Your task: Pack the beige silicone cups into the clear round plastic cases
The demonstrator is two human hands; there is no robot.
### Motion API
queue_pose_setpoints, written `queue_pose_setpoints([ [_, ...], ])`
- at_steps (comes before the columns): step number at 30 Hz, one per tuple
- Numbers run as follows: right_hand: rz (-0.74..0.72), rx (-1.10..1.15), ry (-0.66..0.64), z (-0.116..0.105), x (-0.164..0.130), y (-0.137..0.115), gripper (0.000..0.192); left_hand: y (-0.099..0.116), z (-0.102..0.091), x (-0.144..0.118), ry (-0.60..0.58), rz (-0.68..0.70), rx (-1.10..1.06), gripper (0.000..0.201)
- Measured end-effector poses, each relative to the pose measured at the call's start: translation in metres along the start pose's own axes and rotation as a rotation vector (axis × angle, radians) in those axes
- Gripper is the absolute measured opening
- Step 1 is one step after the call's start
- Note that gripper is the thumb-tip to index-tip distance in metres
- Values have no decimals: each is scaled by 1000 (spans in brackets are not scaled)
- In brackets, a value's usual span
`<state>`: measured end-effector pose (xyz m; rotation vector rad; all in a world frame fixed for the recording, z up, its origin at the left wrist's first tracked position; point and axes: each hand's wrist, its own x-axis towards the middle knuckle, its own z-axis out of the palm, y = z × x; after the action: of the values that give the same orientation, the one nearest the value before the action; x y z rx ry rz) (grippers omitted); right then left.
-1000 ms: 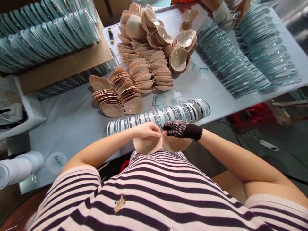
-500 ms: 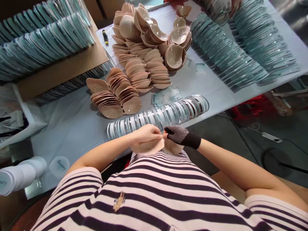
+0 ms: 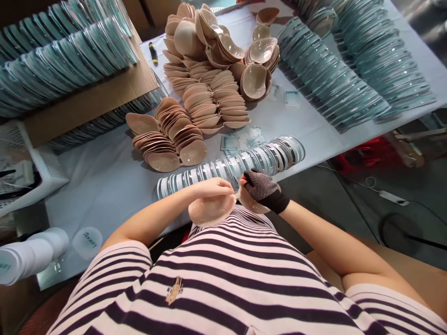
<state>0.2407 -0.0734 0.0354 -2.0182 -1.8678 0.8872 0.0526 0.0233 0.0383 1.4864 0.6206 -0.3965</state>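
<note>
Just below the middle of the frame, my bare left hand [image 3: 215, 187] pinched a glossy, rounded pair of tan cups [image 3: 211, 211] near its narrow join, while my right hand [image 3: 260, 185], in a dark, dotted glove [image 3: 266, 188], grasped the other side. Beyond lay a row of clear, curved shells [image 3: 226, 168] on the smooth, pale tabletop [image 3: 94, 172]. Nested tan cups [image 3: 216, 100] crowded upper centre, teal-tinted shells [image 3: 331, 79] upper right; grey floor [image 3: 321, 200] showed at right.

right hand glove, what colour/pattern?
Dark, near-black glove with small pale dots; plain dark cuff. Best seen in the head view, the only one.
</note>
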Motion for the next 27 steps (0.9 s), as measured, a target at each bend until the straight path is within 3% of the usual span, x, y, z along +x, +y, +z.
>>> queue_pose_setpoints([
  [4,-96,22,-253,-24,8,5,21,5,4,9,-136,91,67,37],
  [7,-175,155,-586,-28,8,13,23,7,11,14,-145,126,85,38],
  [9,-185,186,-687,-25,6,18,26,8,11,14,-135,90,145,38],
  [13,-203,231,-640,-22,6,25,31,11,4,15,-207,129,201,33],
  [19,-220,393,-612,-28,13,31,36,24,-4,13,-146,108,162,37],
  [24,-288,581,-572,-41,14,25,38,36,-12,15,-290,210,-146,35],
  [27,-319,622,-582,-59,19,23,37,29,-12,23,-276,197,-341,35],
])
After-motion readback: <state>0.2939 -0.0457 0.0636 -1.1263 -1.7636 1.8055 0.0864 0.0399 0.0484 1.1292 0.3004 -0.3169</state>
